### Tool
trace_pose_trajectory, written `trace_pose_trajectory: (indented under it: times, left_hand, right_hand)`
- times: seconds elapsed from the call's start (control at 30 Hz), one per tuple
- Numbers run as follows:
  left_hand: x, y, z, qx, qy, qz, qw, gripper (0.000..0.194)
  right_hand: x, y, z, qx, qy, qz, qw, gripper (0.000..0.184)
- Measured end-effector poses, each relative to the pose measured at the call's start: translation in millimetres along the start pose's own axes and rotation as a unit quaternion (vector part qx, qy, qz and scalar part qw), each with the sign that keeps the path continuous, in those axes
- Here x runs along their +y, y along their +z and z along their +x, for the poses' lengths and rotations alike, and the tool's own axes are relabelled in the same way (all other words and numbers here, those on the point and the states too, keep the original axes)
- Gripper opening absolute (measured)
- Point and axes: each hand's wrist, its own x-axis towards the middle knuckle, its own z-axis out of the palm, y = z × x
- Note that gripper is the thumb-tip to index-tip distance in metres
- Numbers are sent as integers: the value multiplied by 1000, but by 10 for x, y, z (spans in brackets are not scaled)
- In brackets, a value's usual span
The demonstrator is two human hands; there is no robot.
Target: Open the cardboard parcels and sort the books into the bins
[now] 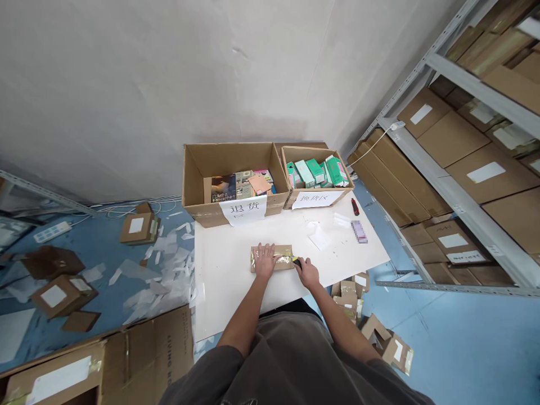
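A taped cardboard package (283,260) was laid flat near the middle of the bench (223,270), directly in front of the torso, where it could be reached easily by both arms. The hands were set apart on it: the left hand (265,260) was spread over its nine o'clock end, palm down and clamped on nothing, so that the package seemed to be pinned against the bench; by the right hand (307,274), just off the three o'clock end, a black-and-yellow cutter (297,262) was gripped in closed fingers. The cutter was pointed inward at the shiny tape, probably so that its tip could be guided along it; whether the blade was touching could not be told. A large box (205,216) was placed at eleven o'clock and a smaller box (310,154) at one o'clock, both open-topped and apparently labelled toward the worker so their contents could be told apart: books (224,188) in the former, green-and-white cartons (315,170) in the latter. A red-and-black tool (355,207) and crumpled white paper (319,236) were left toward two o'clock, presumably clear of the working spot.
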Motion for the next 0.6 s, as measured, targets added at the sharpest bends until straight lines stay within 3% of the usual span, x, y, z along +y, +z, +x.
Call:
trace_pose_trajectory:
  times: [0.17,0.3,0.47,0.6]
  left_hand:
    - [-13,-26,6,7,1,6,1000,63]
    - [-27,-33,-25,12,5,17,1000,68]
    - [8,-47,-20,20,4,19,1000,67]
    - [55,-132,-12,28,-52,12,998,67]
  right_hand:
    - [172,-30,-6,8,4,20,1000,39]
    - [201,104,-63,30,28,113,993,39]
    - [-9,482,-37,-17,114,261,958,47]
    - [-321,565,283,-15,143,299,944,54]
